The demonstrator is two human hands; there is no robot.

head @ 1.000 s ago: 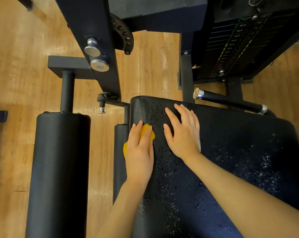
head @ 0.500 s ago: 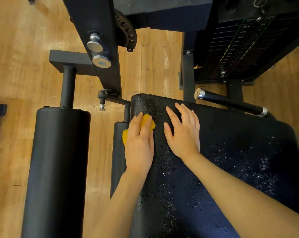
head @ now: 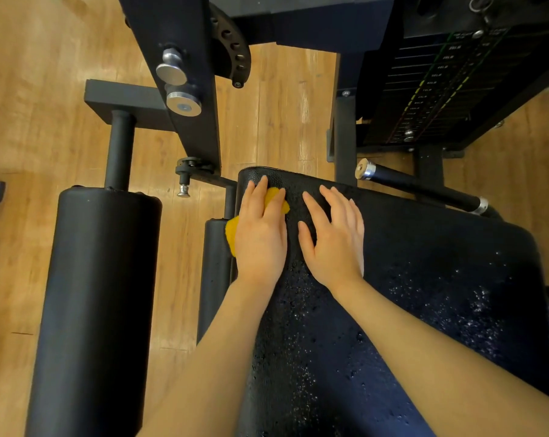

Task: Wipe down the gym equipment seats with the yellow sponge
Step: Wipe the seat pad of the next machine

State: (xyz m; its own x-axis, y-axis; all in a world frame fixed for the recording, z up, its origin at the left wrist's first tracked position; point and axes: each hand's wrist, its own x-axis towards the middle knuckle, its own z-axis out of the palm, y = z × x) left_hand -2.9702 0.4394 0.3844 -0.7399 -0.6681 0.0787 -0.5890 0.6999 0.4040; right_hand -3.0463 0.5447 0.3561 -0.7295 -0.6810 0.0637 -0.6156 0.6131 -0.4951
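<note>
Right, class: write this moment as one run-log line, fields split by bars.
left hand flat, pressing yellow sponge at seat far-left corner | right hand flat on seat | droplets on seat

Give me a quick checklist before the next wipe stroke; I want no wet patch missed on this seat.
1. Sponge under the left hand: ok, straight fingers press it flat at the seat's far left corner.
2. Sponge fully on the seat: not ok, one end hangs over the left edge.
3. Right hand steady: ok, it rests flat on the seat beside the sponge.
4. Droplets cleared: not ok, they dot the middle and right of the seat.
5. Path to the right: not ok, the right hand lies in it.
6. Sponge wetness: cannot tell.
</note>
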